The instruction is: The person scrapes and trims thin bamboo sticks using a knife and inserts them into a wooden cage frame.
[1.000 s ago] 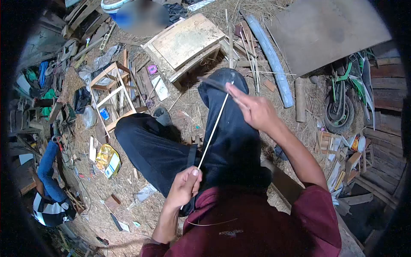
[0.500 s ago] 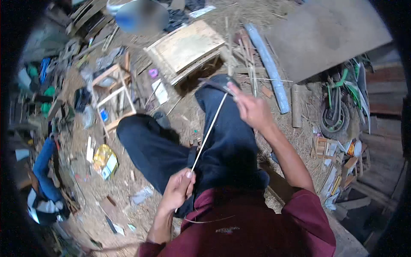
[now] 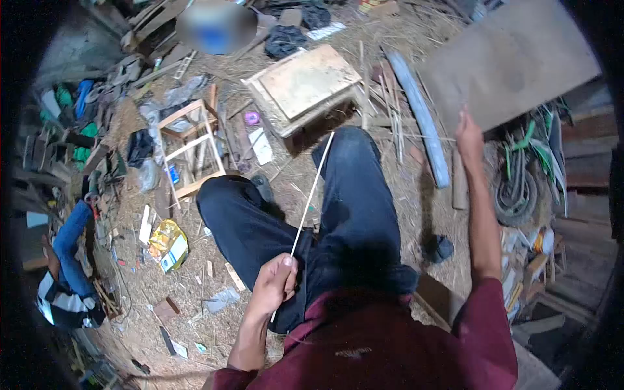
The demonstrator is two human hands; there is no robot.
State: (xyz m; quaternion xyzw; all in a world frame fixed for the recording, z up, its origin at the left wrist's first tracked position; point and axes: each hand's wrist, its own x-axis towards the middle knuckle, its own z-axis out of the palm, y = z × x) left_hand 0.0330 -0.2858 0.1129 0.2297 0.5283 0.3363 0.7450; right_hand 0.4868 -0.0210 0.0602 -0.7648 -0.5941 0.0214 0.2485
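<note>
My left hand is closed around a thin, pale stick, a narrow strip that looks like bamboo or wood. The stick slants up over my lap, its upper end beside my knee; its lower end pokes out below my fist. Far out to the right, my right hand is closed, raised away from the stick in front of the large flat board. A knife extends from its fingertips, its blade faint and blurred against the board.
A pale wooden box lies ahead, with a small wooden frame to its left. Right of the box are a blue-grey pole and a green motorbike. A yellow bag and scraps litter the straw-covered floor.
My right hand has swung from the stick's upper end at my knee out to the right, taking the knife along. My left hand keeps hold of the stick. The view has shifted slightly.
</note>
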